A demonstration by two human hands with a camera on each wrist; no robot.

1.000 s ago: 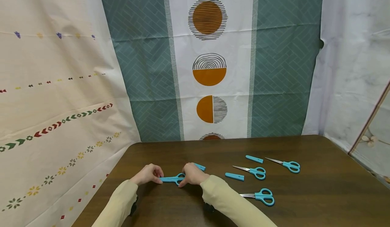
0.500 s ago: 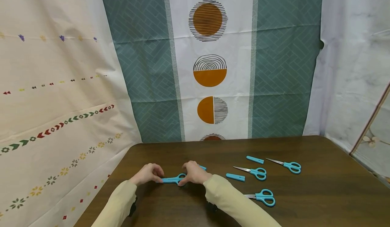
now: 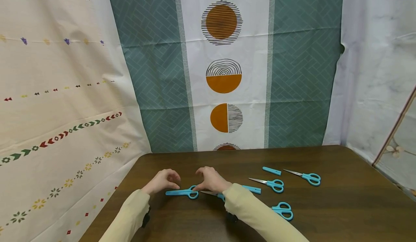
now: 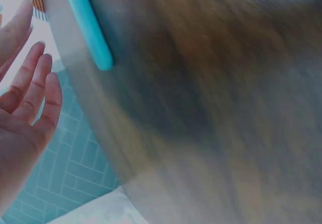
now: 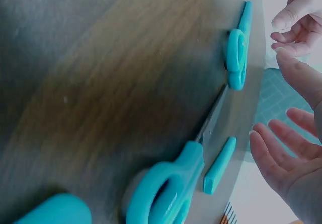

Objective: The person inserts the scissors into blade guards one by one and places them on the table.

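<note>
On the table in the head view lies a pair of turquoise scissors (image 3: 178, 193) with its blades inside a matching cap. My left hand (image 3: 165, 181) hovers by the cap end, fingers loosely bent and holding nothing; the left wrist view shows that cap tip (image 4: 95, 38) apart from the hand. Above a second, uncapped pair of scissors (image 3: 209, 193) is my right hand (image 3: 212, 179), with spread fingers and no grip. In the right wrist view a loose cap (image 5: 220, 168) lies beside those uncapped scissors (image 5: 173, 183); the hand hides this cap in the head view.
Rightward on the brown table (image 3: 325, 213) lie more uncapped scissors: one upper pair (image 3: 274, 185), one farther right (image 3: 311, 178), and one nearer pair (image 3: 282, 210) partly behind the right sleeve. Loose caps (image 3: 272, 171) lie among them. Patterned cloths hang behind and at the sides.
Both hands have let go of the capped scissors and lifted off. My right hand has moved rightward, uncovering the ring handles and the blades of the second pair.
</note>
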